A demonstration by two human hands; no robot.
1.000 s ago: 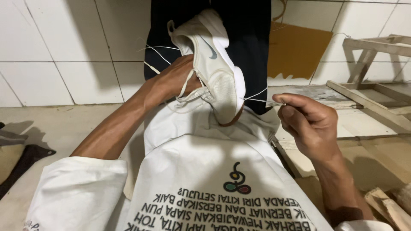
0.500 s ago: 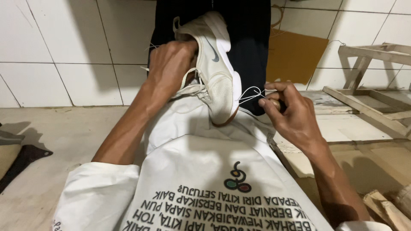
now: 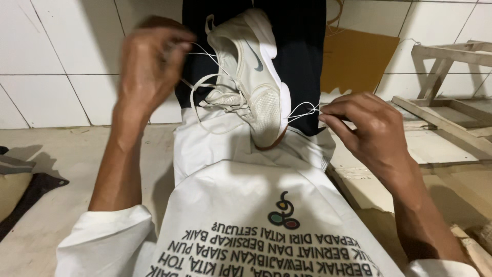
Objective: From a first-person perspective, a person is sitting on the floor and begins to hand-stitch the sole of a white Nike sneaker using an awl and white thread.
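Left hand (image 3: 151,66) raised at upper left, blurred, fingers bunched and pinched on a thin pale thread (image 3: 202,51) running right to the shoe. Right hand (image 3: 366,128) lower, at the right, thumb and fingertips closed on another stretch of the same fine thread, drawn taut from the sole edge. Between the two hands, a white sneaker (image 3: 251,77), toe pointing down toward the wearer of the camera, heel up, resting on the lap against dark trousers (image 3: 302,61). Loose white lace (image 3: 205,102) looping off the shoe's left side, just below the left hand. Under the toe, a brown strip of sole showing. Beneath both forearms, a white shirt (image 3: 230,205) with dark printed lettering and a small coloured emblem, covering the lap. Beyond the left hand, white wall tiles (image 3: 61,61). Left of the left forearm, pale floor with a dark flat object (image 3: 31,190) at the edge. Behind the right hand, a brown cardboard sheet (image 3: 359,56) leaning on the wall. Right of the right hand, a pale wooden frame (image 3: 446,77) and planks.
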